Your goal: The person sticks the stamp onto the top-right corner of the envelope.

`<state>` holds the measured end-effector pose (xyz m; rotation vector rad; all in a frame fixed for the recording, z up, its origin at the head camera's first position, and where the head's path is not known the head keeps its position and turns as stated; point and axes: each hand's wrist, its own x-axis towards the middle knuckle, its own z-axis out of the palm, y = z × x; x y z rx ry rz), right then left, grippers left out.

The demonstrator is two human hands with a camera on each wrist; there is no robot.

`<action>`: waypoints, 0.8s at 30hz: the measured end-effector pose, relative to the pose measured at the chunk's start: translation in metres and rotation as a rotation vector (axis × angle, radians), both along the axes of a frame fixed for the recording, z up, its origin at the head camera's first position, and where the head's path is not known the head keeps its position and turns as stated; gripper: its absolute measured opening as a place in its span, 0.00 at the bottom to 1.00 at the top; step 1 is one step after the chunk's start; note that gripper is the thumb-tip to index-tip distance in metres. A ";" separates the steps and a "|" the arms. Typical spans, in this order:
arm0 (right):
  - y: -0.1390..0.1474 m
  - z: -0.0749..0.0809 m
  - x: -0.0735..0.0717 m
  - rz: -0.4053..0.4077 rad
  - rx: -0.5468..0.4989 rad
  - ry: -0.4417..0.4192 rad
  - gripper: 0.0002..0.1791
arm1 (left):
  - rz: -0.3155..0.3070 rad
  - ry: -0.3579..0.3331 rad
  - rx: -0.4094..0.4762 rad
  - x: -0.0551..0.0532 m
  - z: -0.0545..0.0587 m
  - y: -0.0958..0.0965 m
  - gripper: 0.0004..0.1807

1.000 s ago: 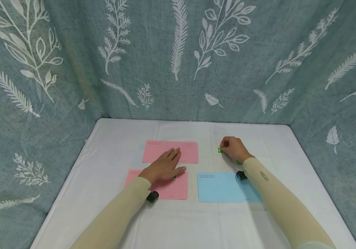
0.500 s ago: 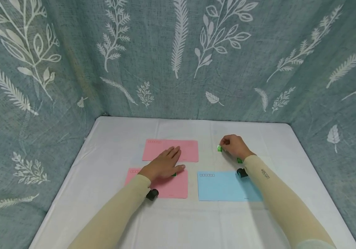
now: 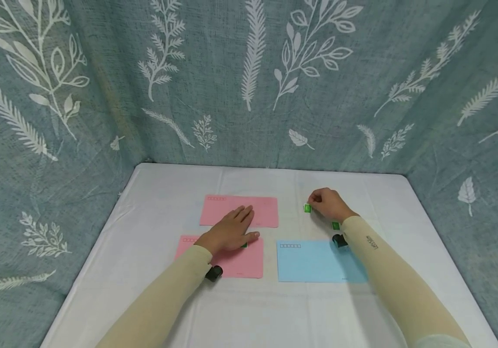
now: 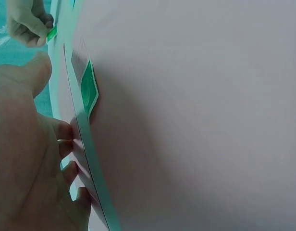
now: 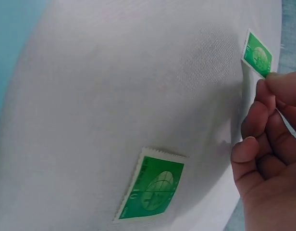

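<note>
My left hand (image 3: pixel 230 231) lies flat with straight fingers on the near pink envelope (image 3: pixel 240 265), its fingertips reaching over the far pink envelope (image 3: pixel 262 209). A green stamp (image 3: pixel 243 245) sits at that near envelope's upper right corner, beside my thumb; the left wrist view shows this stamp (image 4: pixel 88 89) next to my left hand (image 4: pixel 28 159). My right hand (image 3: pixel 326 203) pinches a small green stamp (image 3: pixel 307 208) just above the white cloth. In the right wrist view the pinched stamp (image 5: pixel 257 55) is held at its edge by my fingertips (image 5: pixel 277 84). A second loose stamp (image 5: pixel 151 185) lies flat on the cloth.
A blue envelope (image 3: pixel 314 262) lies at front right under my right forearm. The loose stamp (image 3: pixel 335 225) lies by my right wrist. The table wears a white cloth (image 3: pixel 175 186), and teal leaf-print curtains (image 3: pixel 249 72) close in the back and both sides.
</note>
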<state>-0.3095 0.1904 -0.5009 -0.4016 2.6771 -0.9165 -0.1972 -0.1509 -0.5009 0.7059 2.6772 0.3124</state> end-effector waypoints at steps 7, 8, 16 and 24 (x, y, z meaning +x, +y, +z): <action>-0.008 0.007 0.000 0.017 0.007 0.020 0.11 | 0.018 -0.001 -0.012 -0.002 -0.003 0.001 0.44; -0.009 0.007 -0.001 0.018 0.007 0.020 0.11 | 0.020 0.002 -0.013 -0.002 -0.003 0.002 0.44; -0.023 0.015 -0.001 0.011 -0.012 -0.002 0.09 | 0.035 0.017 -0.031 0.000 -0.001 0.005 0.44; -0.040 0.021 -0.002 0.042 -0.036 -0.021 0.10 | 0.059 0.025 -0.039 0.003 -0.001 0.008 0.45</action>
